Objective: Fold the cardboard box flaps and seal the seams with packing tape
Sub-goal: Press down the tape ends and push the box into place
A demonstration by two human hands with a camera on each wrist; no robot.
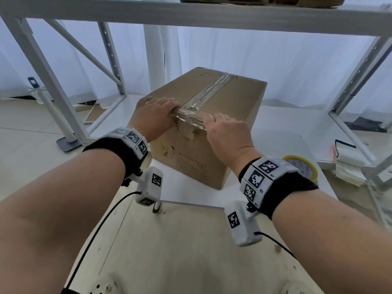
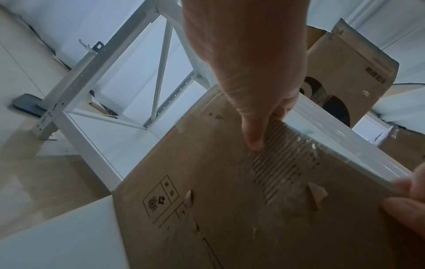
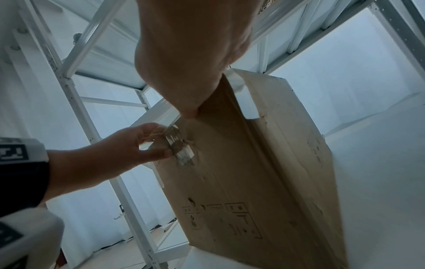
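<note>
A brown cardboard box (image 1: 233,98) stands on the white table (image 1: 275,124), its top flaps closed under clear tape (image 1: 210,90) along the centre seam. A loose strip of clear tape (image 1: 191,119) spans the near top edge between both hands. My left hand (image 1: 172,111) pinches its left end, with the thumb (image 2: 253,131) pressed on the box's front face (image 2: 230,209) beside a torn, ribbed patch (image 2: 276,163). My right hand (image 1: 206,122) pinches the strip's right end, thumb (image 3: 189,111) at the edge. The strip (image 2: 333,134) runs taut along that edge.
A yellow-rimmed tape roll (image 1: 303,166) lies on the table behind my right wrist. White metal shelving posts (image 1: 53,98) stand left and right, with a shelf (image 1: 191,15) overhead. Stacked papers (image 1: 347,166) sit at the right. A wooden board (image 1: 180,251) lies below me.
</note>
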